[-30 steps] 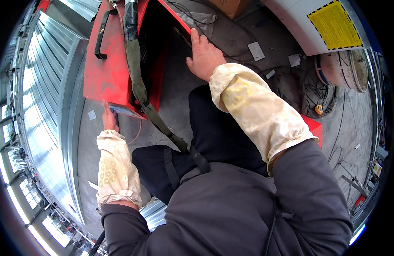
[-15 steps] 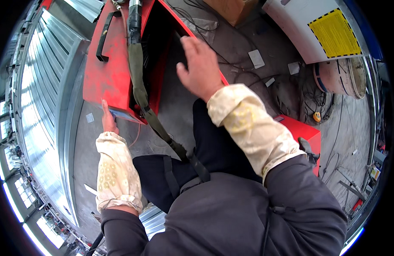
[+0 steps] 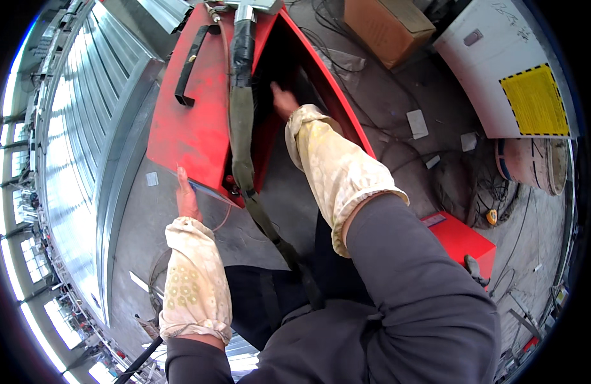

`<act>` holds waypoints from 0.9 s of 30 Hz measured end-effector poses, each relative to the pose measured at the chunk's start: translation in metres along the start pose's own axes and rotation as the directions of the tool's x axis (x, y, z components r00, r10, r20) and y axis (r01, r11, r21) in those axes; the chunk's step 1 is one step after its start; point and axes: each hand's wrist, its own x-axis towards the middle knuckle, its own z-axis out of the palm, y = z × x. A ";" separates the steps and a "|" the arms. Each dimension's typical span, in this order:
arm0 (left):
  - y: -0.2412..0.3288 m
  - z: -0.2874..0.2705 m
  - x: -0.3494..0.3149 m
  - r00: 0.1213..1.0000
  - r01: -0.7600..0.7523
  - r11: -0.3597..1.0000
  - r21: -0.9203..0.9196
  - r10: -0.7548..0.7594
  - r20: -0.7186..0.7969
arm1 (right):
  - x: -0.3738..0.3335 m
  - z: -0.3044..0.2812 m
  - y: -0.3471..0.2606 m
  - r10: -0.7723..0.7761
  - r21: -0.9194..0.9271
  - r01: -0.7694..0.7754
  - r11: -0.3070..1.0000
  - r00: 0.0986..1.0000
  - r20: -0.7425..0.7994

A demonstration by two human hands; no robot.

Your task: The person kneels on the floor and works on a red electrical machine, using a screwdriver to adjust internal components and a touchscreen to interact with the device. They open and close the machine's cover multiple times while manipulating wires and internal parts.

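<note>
A red metal machine case [image 3: 187,121] stands ahead of me, its right-hand panel [image 3: 330,80] swung out from the dark inside. My left hand [image 3: 188,197] is against the case's near lower edge, seen edge-on with one digit pointing up; its other fingers are hidden. Into the gap between case and panel reaches my right hand [image 3: 284,102], thumb raised, the other fingers lost in shadow, so what they touch cannot be made out. A thick olive-sleeved cable [image 3: 242,134] runs over the case down toward my lap. A black handle [image 3: 196,67] is fixed on top.
Left stands a large stack of ribbed metal sheets [image 3: 94,128]. A cardboard box [image 3: 388,29], a white panel with a yellow label [image 3: 535,99], a drum [image 3: 529,163] and a smaller red box [image 3: 462,240] are to the right. Loose cables [image 3: 481,192] lie on the floor.
My right hand has gone from above the open panel's edge down into the gap beside the case. The left hand stays at the near edge. The whole view has shifted.
</note>
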 end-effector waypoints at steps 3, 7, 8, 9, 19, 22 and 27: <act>0.010 0.023 0.001 0.999 0.021 1.000 -0.006 -0.021 0.050 | 0.056 0.012 0.021 0.148 -0.040 -0.149 0.988 0.989 -0.022; 0.001 0.003 -0.008 0.999 0.027 0.999 0.022 -0.026 -0.034 | 0.043 0.035 0.015 0.118 -0.003 -0.118 0.993 0.991 -0.056; -0.003 -0.002 -0.008 0.998 0.023 0.999 0.034 -0.021 -0.058 | 0.038 0.037 0.012 0.103 0.010 -0.102 0.995 0.993 -0.062; -0.002 -0.001 -0.005 0.998 0.010 0.999 0.045 -0.007 -0.065 | 0.040 0.035 0.010 0.089 0.018 -0.088 0.996 0.993 -0.084; -0.006 0.001 0.011 0.999 -0.036 0.998 0.056 0.036 0.001 | 0.046 0.003 -0.021 0.045 0.139 -0.028 0.990 0.992 -0.119; -0.007 -0.007 -0.002 0.999 0.045 0.997 0.058 -0.044 -0.011 | 0.012 0.010 -0.032 0.097 0.171 -0.093 0.981 0.995 -0.016; 0.004 0.007 0.000 0.994 0.107 0.990 0.093 -0.108 0.012 | 0.022 0.016 0.006 -0.263 0.205 0.283 0.937 0.957 -0.121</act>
